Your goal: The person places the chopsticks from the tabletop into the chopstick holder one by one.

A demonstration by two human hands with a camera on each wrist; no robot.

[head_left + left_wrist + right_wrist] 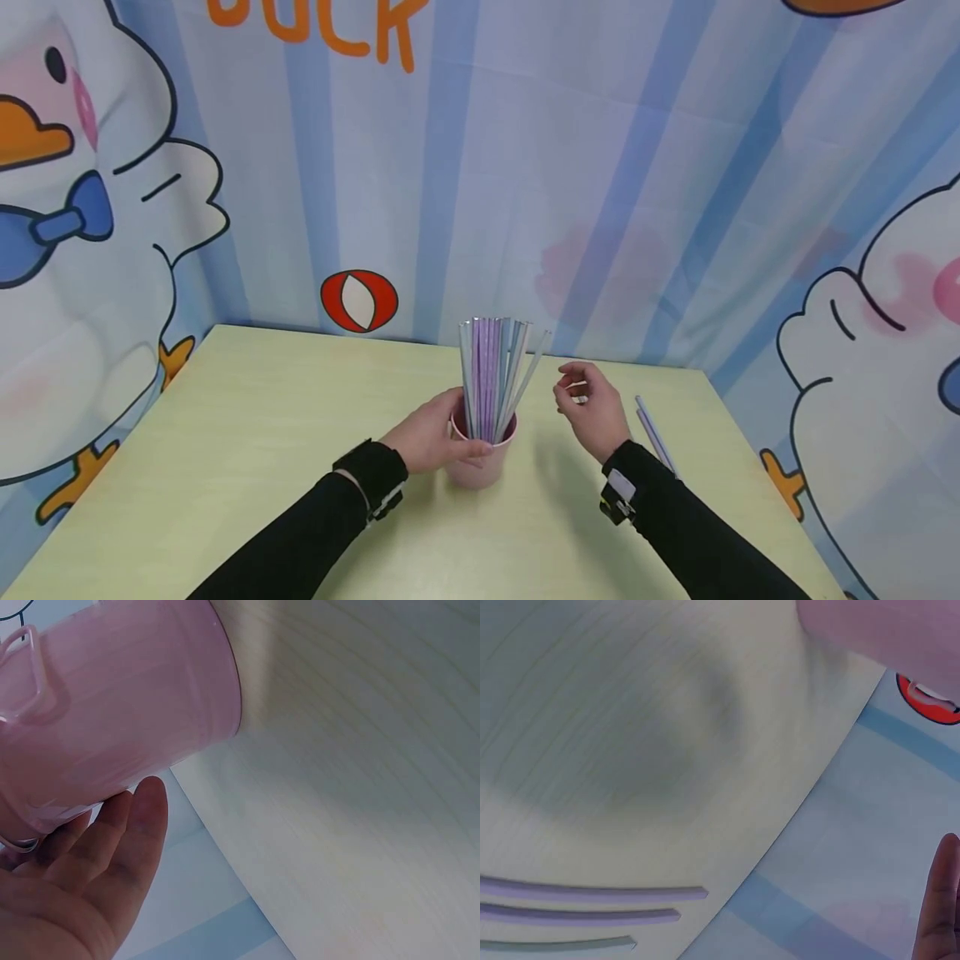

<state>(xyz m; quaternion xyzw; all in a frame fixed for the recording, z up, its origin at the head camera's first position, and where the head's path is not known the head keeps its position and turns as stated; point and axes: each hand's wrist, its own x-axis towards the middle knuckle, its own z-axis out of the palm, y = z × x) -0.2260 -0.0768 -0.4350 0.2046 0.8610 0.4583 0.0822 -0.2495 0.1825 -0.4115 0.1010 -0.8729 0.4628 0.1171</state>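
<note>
A small pink bucket (477, 477) stands on the table, and my left hand (429, 435) grips its side near the rim, thumb across the front. In the left wrist view, fingers (142, 832) bend against the wall of the bucket (120, 712), which has a small loop on its side. Upright in the bucket is a bunch of purple, bluish and clear drinking straws (489, 375), one leaning out to the right. My right hand (596, 412) hovers to the right of the bunch, fingers loosely curled and holding nothing.
Two purple straws (592, 891) and a greenish straw (562, 945) lie side by side on the table, right of my right hand. The pale wooden table (300, 400) ends at the back against a striped cloth (517, 167) printed with cartoon ducks.
</note>
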